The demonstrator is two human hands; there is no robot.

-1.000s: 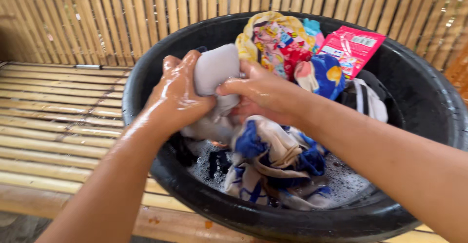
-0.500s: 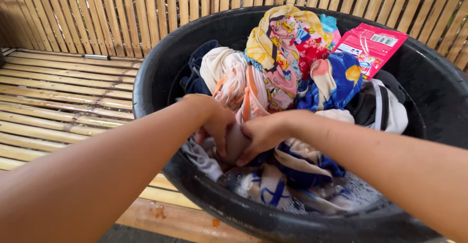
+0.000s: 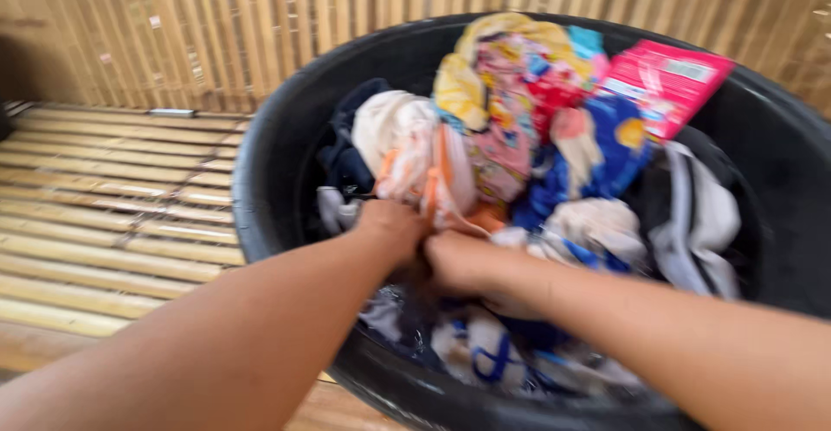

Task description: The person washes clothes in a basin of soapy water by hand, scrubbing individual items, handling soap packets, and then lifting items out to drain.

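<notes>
Cloth [image 3: 424, 262] wet, soft, likely heavy, slippery; bunch thick fold. Left hand [image 3: 391, 223], right hand [image 3: 463, 262] both clenched on it over basin [image 3: 260, 215].

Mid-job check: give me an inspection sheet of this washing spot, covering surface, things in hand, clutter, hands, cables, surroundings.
Surface: bamboo slat platform, basin on it.
Job's things: black basin piled with wet clothes; sudsy water low at the front.
Clutter: pink sachet leaning on the far rim.
Grippers: left hand and right hand pressed together down among the clothes; grip blurred.
Cables: nothing seen.
Surroundings: bamboo slat wall behind.
</notes>
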